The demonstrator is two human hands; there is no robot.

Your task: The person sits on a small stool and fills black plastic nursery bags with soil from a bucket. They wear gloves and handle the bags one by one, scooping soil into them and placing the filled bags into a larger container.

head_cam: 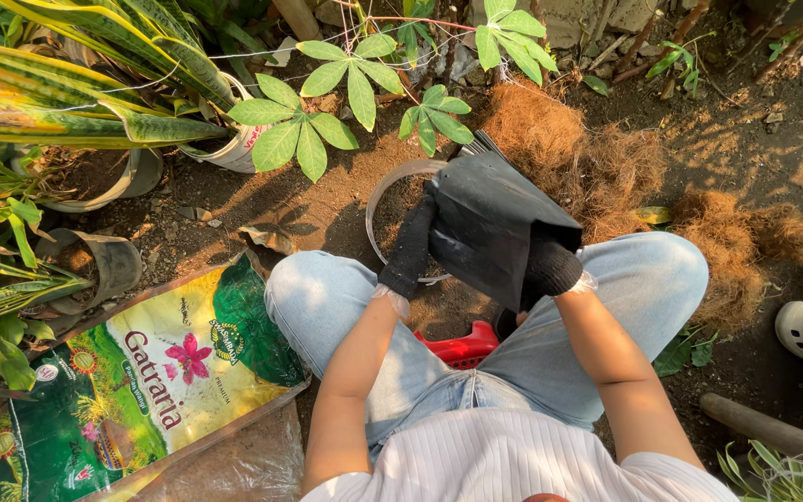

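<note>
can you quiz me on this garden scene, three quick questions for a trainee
1. True or false: both hands wear black gloves.
2. What do the left hand and right hand hold between them? A) black plastic bag B) a watering can C) a brick
3. What lies on the ground by the person's left knee?

Key:
1. True.
2. A. Both hands grip the bag over the round pot of soil.
3. A printed green and yellow sack; brown fibre is heaped on the other side.
</note>
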